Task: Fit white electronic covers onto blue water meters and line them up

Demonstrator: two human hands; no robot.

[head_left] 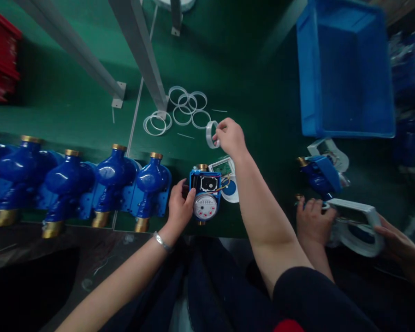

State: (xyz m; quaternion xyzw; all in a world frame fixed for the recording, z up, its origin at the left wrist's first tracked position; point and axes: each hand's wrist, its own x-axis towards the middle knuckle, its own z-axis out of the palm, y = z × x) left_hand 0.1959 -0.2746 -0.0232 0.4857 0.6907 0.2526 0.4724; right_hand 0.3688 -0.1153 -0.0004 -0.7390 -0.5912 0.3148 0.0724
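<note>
My left hand (181,205) grips the left side of a blue water meter (205,184), thumb on its front edge. The meter's round dial (205,206) faces up, and its upper housing is open, showing a black module (208,183). Thin wires run from it to a white cover (232,196) with a green circuit board (224,167), lying to the right partly behind my forearm. Above the meter, my right hand (231,137) pinches a translucent white ring (211,134), tilted on edge. Several similar rings (182,115) lie loosely on the green bench beyond.
Several blue meters with brass ends (152,180) stand in a row at left. Grey metal legs (138,50) rise behind the rings. A blue bin (352,83) sits back right, a red bin (2,55) far left. At right, a co-worker's hands (314,221) hold a white cover (356,230).
</note>
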